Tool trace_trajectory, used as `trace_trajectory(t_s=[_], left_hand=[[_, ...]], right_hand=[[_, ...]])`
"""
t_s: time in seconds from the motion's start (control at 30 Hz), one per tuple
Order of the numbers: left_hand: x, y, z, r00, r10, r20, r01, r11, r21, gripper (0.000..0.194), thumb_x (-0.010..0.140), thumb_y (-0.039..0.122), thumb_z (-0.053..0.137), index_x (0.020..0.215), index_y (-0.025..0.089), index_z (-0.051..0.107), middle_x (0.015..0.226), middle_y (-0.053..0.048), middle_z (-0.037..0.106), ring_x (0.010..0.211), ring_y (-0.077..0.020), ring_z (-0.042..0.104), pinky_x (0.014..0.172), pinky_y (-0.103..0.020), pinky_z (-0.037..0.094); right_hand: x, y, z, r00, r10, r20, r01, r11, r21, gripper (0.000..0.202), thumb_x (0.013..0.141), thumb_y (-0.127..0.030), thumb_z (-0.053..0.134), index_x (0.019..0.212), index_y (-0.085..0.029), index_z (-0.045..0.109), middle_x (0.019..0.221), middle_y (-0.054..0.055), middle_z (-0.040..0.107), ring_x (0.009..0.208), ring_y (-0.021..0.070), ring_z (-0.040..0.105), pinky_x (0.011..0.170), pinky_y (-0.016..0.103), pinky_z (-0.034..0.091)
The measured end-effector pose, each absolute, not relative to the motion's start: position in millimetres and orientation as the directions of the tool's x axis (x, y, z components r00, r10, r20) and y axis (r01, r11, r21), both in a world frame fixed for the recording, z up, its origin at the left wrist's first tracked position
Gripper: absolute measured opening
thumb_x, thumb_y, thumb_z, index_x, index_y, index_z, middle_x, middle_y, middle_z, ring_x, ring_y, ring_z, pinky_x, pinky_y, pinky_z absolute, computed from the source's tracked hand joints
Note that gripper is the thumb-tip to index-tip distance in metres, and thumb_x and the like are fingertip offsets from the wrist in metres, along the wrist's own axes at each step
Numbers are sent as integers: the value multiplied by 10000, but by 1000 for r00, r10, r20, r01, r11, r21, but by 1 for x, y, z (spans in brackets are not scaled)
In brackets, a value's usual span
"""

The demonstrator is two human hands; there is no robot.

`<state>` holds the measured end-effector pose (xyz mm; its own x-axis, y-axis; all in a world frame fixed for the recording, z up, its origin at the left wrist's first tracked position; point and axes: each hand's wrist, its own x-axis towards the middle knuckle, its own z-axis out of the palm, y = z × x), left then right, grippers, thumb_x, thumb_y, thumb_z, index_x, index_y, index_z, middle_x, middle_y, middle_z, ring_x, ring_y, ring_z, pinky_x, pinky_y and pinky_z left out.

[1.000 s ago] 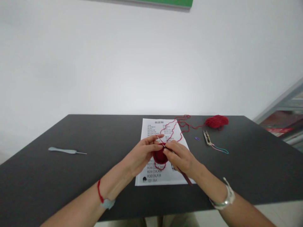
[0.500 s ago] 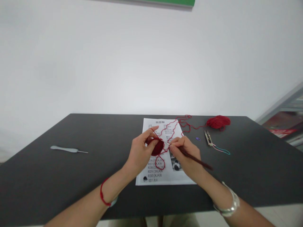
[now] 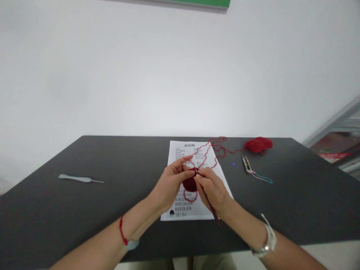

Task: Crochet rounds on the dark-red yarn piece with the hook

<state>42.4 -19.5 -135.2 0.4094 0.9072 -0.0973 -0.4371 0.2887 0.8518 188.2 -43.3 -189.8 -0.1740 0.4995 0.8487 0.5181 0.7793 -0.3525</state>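
My left hand [image 3: 171,182] pinches the top edge of a dark red crochet piece [image 3: 189,184], with red yarn looped over its raised index finger. In my right hand [image 3: 213,190] is a crochet hook with a dark red handle [image 3: 211,210], its back end pointing down toward me. The hook's tip meets the crochet piece between both hands, where fingers hide it. A loop of red yarn [image 3: 190,199] hangs below the piece. Under both hands lies a printed pattern sheet [image 3: 206,212] with rows of text.
On the right lie a red yarn ball [image 3: 258,145], thread snips [image 3: 247,165] with a coloured cord, and a small purple stitch marker [image 3: 234,165]. A grey-handled hook [image 3: 80,178] rests on the dark table [image 3: 112,157] at left. Loose yarn strands [image 3: 221,144] trail across the sheet's top.
My right hand has moved left against the crochet piece, and the hook has swung from slanting right to pointing steeply down. My left hand has shifted slightly right, bringing both hands together.
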Motion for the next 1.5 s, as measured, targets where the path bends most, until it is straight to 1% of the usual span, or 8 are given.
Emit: trace_trajectory(t_s=[0.07,0.23,0.33,0.77,0.97,1.17,1.27,1.5], left_hand=[[41,-18,-134,448,881,-150,-462,372,805,478,582,104,800,1046,140,692,635,29,613,576,-77,550,604,-198,421],[31,-7,-127,459,863,-213,-436,428,792,468,560,50,784,1013,138,700,678,12,637,583,-82,569,590,-194,435],[26,-2,-125,461,871,-172,-409,380,830,442,570,51,768,999,132,703,681,12,629,564,-70,546,554,-179,409],[10,7,-115,632,749,-198,-215,415,884,391,563,67,741,949,134,740,693,0,591,568,-70,516,518,-181,383],[4,9,-114,703,679,-214,-135,423,896,373,574,96,738,946,121,731,684,-5,598,540,-74,515,491,-192,368],[24,-7,-122,423,904,60,-261,58,964,357,635,128,737,987,153,685,650,38,570,563,-75,503,547,-195,387],[31,-14,-125,344,933,107,-246,-20,969,345,669,125,719,1009,156,665,653,41,587,598,-91,535,586,-209,409],[29,-10,-127,457,889,37,-308,119,944,373,639,133,752,1004,158,674,688,22,636,630,-114,594,658,-252,443]], right_hand=[[191,-43,-189,-231,425,875,514,817,-261,220,857,-65,550,964,-257,546,835,20,589,724,154,553,602,274,470],[195,-44,-171,-20,754,657,55,657,-752,82,885,-180,575,880,-246,527,861,-1,593,570,94,528,484,223,447],[198,-44,-166,18,848,529,-119,527,-841,108,843,-232,652,831,-226,545,824,-5,590,538,86,489,461,225,417],[213,-45,-159,-110,895,433,-260,394,-881,129,782,-132,716,777,-215,617,790,-12,627,560,78,508,477,209,379],[210,-46,-149,-166,921,353,-396,265,-879,199,733,-243,769,699,-193,579,679,-14,627,459,74,463,395,201,340],[196,-46,-148,-154,963,220,-563,98,-821,199,769,-271,726,722,-203,546,633,-32,638,477,89,501,430,230,491],[190,-46,-151,-80,972,221,-561,139,-816,182,757,-265,736,737,-202,567,678,-27,667,538,101,570,518,259,534],[195,-45,-150,6,935,356,-433,323,-841,202,763,-251,721,685,-205,540,625,-38,628,503,98,529,580,296,531]])
